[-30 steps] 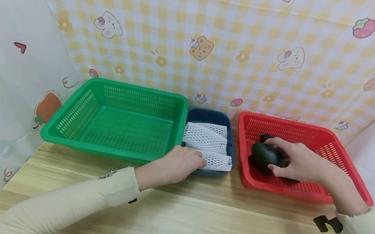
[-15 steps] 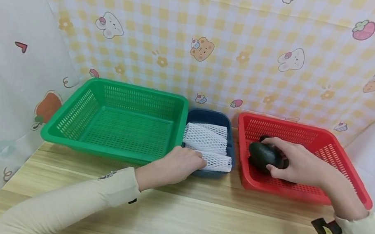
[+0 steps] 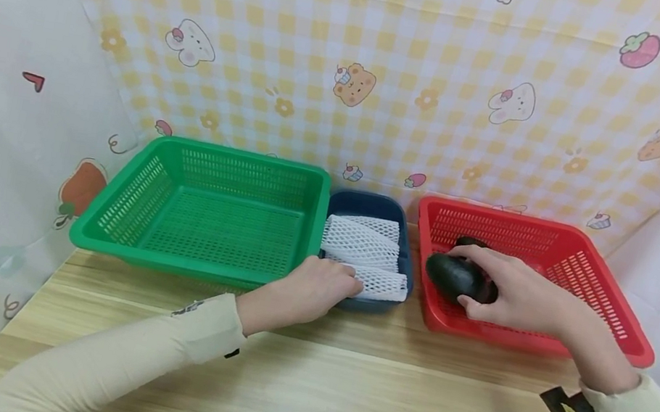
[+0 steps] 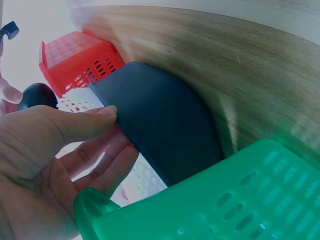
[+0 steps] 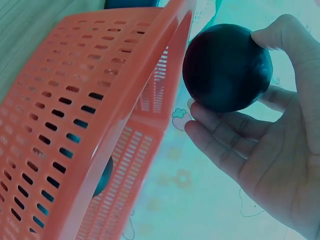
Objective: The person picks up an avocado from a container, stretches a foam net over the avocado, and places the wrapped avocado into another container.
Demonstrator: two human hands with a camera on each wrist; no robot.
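Right hand: I saw the right hand (image 3: pixel 511 286) grasping a dark oval fruit (image 3: pixel 453 277), thumb on one side and fingers on the other.
Held fruit: it hung over the left end of the red basket (image 3: pixel 493 332).
Second fruit: another dark fruit (image 3: pixel 471 242) lay inside that basket, partly hidden.
Left hand: the left hand (image 3: pixel 318 289) had its fingers bent at the blue tray (image 3: pixel 370 204), touching its rim; I could not tell whether they pinched anything.
Blue tray: white foam nets (image 3: pixel 363 245) lay in it.
Green basket: the green basket (image 3: pixel 226 228) stood just left of the tray on the wooden table (image 3: pixel 336 398).
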